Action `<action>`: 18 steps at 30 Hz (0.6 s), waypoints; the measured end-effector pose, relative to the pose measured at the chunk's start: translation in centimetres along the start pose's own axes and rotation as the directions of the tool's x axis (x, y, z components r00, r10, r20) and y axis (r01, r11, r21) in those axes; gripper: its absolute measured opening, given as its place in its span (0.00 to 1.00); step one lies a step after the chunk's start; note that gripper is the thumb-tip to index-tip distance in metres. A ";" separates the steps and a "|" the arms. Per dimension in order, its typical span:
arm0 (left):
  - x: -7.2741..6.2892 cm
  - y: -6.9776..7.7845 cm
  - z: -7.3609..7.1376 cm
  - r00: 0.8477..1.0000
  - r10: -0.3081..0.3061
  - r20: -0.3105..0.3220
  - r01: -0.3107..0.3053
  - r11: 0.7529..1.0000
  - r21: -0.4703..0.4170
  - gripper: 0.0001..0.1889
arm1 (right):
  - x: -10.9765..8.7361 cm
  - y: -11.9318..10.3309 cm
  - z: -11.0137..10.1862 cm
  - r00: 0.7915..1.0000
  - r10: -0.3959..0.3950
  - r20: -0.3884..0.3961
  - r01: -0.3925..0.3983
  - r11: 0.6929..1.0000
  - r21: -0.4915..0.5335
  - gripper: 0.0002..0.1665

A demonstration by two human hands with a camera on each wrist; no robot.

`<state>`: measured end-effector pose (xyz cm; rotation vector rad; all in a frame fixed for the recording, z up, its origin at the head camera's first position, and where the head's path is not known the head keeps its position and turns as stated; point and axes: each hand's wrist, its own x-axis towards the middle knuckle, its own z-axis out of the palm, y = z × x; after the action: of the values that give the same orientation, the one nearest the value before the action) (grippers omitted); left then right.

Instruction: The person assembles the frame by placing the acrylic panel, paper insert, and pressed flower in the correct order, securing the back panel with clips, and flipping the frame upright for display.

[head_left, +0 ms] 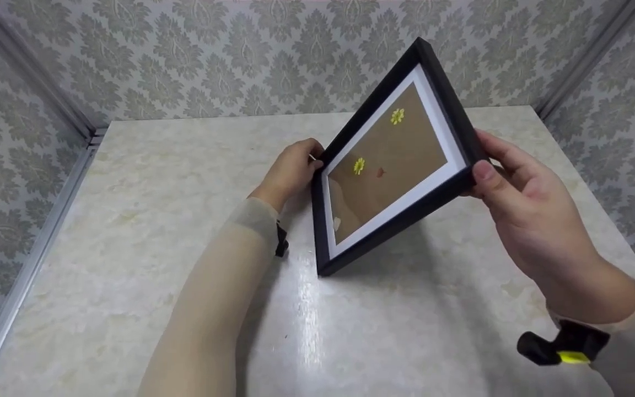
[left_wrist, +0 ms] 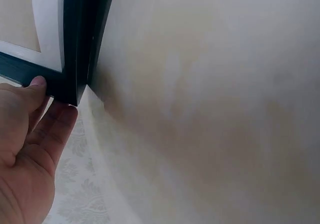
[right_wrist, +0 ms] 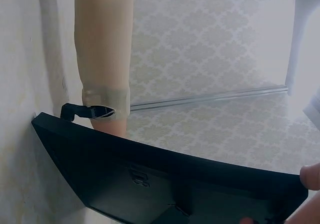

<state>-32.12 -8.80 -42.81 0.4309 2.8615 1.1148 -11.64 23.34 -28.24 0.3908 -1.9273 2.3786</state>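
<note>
A black picture frame [head_left: 400,143] with a white mat stands tilted, its lower corner at the tabletop. Two yellow flowers [head_left: 397,116] and a small red piece [head_left: 381,172] show on its brown inside. My left hand [head_left: 292,171] holds the left corner; in the left wrist view its thumb [left_wrist: 38,83] lies on the front border with fingers behind. The right corner is gripped by my right hand [head_left: 538,215], thumb on the edge. In the right wrist view the dark back of the frame bears a small metal hanger [right_wrist: 139,178]; part of that hand is cut off.
Beneath is a pale marbled table [head_left: 130,264]. Patterned wall panels [head_left: 240,60] surround it at the back and sides, with a metal rail [head_left: 31,270] along the left. Each wrist wears a strapped black device [head_left: 563,344].
</note>
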 end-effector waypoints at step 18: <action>-3.8 -1.8 -1.2 0.999 -0.024 -0.025 0.024 1.000 -0.017 0.13 | 6.9 -0.1 -5.9 0.992 0.091 -0.083 -0.073 0.977 0.201 0.20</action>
<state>-29.01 -11.87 -43.35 0.3829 2.8687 1.1477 -19.26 28.32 -27.69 0.2101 -1.7072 2.6012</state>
